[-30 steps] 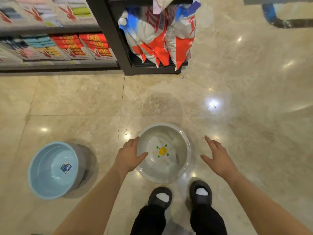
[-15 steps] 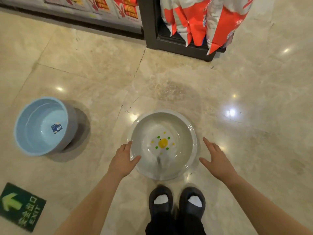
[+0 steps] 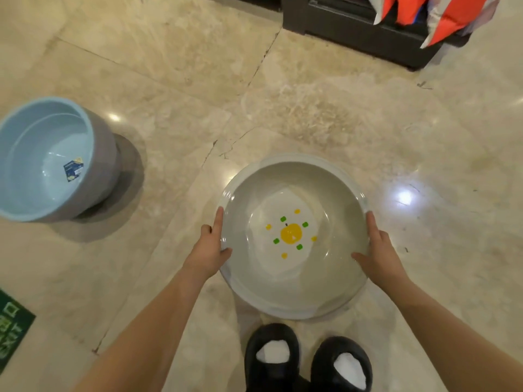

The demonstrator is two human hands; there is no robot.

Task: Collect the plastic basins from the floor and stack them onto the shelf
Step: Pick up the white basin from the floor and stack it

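Observation:
A clear plastic basin [image 3: 334,193] with a yellow and green print on its bottom sits on the marble floor just in front of my feet. My left hand [image 3: 210,248] grips its left rim, thumb over the inside. My right hand [image 3: 377,251] grips its right rim, thumb on the inner wall. A light blue basin [image 3: 34,154] with a small sticker inside stands on the floor at the far left, apart from both hands. The dark base of the shelf [image 3: 359,33] shows at the top right.
Orange, white and blue bags [image 3: 452,15] hang over the shelf's bottom board. A green exit sign [image 3: 12,332] is stuck to the floor at the lower left. My black shoes [image 3: 305,360] stand right behind the clear basin.
Both hands have closed in on the clear basin's rim from either side; before, the right hand hovered apart from it. The camera has dropped closer to the floor.

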